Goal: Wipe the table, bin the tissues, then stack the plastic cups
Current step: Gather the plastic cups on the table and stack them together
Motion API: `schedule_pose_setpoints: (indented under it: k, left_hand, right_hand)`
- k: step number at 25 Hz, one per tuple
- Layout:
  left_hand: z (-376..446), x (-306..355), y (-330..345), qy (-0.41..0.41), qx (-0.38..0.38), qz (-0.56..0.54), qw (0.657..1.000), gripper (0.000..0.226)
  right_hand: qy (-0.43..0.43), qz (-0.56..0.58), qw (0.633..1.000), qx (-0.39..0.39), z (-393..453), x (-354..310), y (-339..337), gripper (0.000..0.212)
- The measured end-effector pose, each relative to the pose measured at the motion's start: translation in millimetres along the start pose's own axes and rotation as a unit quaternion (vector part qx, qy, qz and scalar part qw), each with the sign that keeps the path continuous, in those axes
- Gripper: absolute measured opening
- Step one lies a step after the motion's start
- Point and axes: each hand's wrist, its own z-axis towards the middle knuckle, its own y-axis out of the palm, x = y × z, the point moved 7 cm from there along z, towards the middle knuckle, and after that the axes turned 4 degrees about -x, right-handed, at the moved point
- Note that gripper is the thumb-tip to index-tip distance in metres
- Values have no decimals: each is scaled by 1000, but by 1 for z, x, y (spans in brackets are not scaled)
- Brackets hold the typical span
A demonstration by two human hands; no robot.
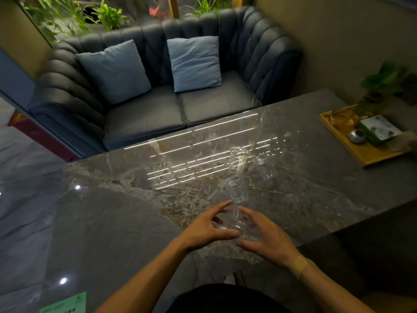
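Observation:
Several clear plastic cups stand on the grey marble table (117, 222). The nearest cup (234, 220) sits between my two hands. My left hand (209, 229) curves around its left side with fingers spread, and my right hand (264, 238) curves around its right side; whether the fingers press on it I cannot tell. Just beyond stands another clear cup (238, 189), then a taller stack of cups (238, 161), and one more cup (262, 166) to its right. No tissues are in view.
A yellow wooden tray (363, 158) at the table's right end holds a small plant, a green box and a metal dish. A dark blue sofa (158, 116) with two cushions runs along the far edge. A green card (67, 303) lies at the near left.

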Motion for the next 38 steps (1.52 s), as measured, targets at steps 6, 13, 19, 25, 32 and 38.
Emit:
schedule_pose_setpoints:
  k: [6,13,19,25,32,38]
  left_hand:
    - [9,5,5,3,-17,11,1000,85]
    - [29,5,16,-16,-47,3,999,67]
    - [54,-2,31,-32,-112,37,993,76]
    - [96,-24,-14,-133,148,-54,979,93]
    - [157,-41,-20,-286,157,-75,942,122]
    - [178,-52,-16,-272,190,-123,935,116]
  right_hand:
    - [8,0,1000,12,0,0,-5,89]
    - [54,-13,998,38,10,2,0,101]
    - [133,19,989,61,6,23,1,99]
    - [234,9,969,77,-19,59,-8,108]
    - [274,18,955,108,-47,75,-24,114]
    - [295,48,944,142,-64,87,-23,105]
